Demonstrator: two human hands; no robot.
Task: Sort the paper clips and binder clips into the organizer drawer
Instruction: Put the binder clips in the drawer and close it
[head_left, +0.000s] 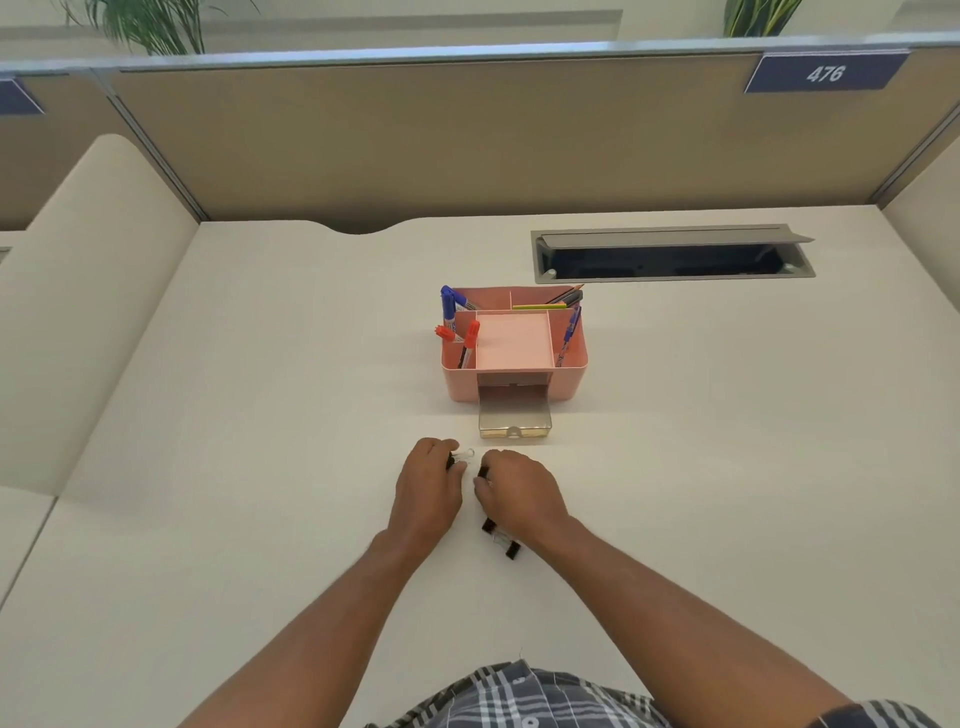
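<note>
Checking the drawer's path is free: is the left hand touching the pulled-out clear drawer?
Apart. The head view shows bare desk between the left hand, which grips a binder clip, and the drawer.

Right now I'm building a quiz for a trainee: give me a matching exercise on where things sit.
Things:
1. drawer
2. red markers
3. pencils
4. loose binder clips

Places:
A. organizer's back right compartment
B. on the desk by the right wrist
C. pulled out at the organizer's front
D. organizer's left compartment

Pairs: 1-C, 2-D, 3-A, 4-B
</note>
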